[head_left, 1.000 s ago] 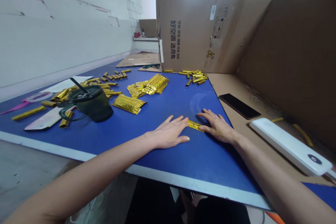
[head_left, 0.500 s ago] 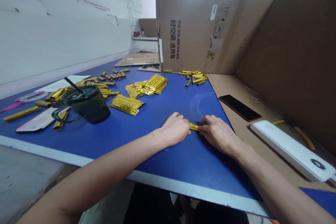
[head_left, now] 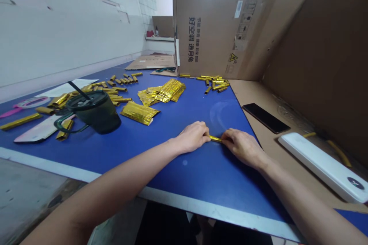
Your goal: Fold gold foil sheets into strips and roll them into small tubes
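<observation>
Between my two hands, low over the blue tabletop (head_left: 172, 168), is a narrow strip of folded gold foil paper (head_left: 216, 139). My left hand (head_left: 195, 136) is closed on its left end, fingers bent down around it. The right end is pinched by my right hand (head_left: 240, 146), thumb and fingers together. Both ends of the strip are hidden under my fingers. Left of my hands lies a flat gold foil packet (head_left: 139, 113), and behind it a loose stack of gold foil sheets (head_left: 166, 92).
A dark lidded cup (head_left: 97, 113) with a straw stands at left among several rolled gold pieces (head_left: 116, 90). More gold rolls (head_left: 217, 83) lie by the upright cardboard (head_left: 218, 30). To the right are a black phone (head_left: 266, 117) and a white oblong device (head_left: 319, 164).
The gold strip looks narrower now and my fingers have bent more over its ends. Both hands have stayed almost in place; the view has shifted slightly.
</observation>
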Demonstrator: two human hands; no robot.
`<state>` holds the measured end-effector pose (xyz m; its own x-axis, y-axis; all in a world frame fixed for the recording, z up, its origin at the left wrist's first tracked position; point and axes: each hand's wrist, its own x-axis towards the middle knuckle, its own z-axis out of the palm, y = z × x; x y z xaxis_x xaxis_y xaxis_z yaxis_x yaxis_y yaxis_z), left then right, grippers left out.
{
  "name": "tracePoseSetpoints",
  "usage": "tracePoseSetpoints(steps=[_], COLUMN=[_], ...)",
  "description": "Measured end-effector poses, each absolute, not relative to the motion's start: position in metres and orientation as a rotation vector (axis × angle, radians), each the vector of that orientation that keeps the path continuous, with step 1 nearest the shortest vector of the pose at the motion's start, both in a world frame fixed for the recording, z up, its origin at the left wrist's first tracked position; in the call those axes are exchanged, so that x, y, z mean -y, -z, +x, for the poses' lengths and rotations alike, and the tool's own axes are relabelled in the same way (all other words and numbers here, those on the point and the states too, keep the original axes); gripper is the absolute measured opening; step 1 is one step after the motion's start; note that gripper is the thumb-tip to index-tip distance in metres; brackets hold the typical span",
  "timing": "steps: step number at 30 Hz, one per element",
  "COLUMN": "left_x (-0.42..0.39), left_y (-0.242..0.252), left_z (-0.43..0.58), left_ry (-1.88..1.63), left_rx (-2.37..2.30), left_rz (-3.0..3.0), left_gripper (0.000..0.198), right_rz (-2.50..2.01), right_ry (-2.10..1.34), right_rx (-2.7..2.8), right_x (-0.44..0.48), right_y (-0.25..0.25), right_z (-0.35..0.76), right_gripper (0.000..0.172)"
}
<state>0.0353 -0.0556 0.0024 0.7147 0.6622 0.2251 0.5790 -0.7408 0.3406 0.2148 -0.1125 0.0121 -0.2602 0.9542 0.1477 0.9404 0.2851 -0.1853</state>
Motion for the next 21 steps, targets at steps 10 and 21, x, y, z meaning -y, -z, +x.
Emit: tracePoseSetpoints(steps=[10, 21], left_x=[0.062, 0.073], left_y=[-0.003, -0.009], left_z=[0.038, 0.034], left_ry=[-0.407, -0.538], left_rx=[-1.069, -1.06], left_rz=[2.446, 2.441], left_gripper=[0.02, 0.014], right_rz=[-1.744, -1.673], right_ry=[-0.148, -0.185], right_rx=[2.269, 2.323], right_x=[0.113, 0.114], right_y=[-0.011, -0.014], right_z=[0.216, 0.219], right_gripper=[0.013, 0.021])
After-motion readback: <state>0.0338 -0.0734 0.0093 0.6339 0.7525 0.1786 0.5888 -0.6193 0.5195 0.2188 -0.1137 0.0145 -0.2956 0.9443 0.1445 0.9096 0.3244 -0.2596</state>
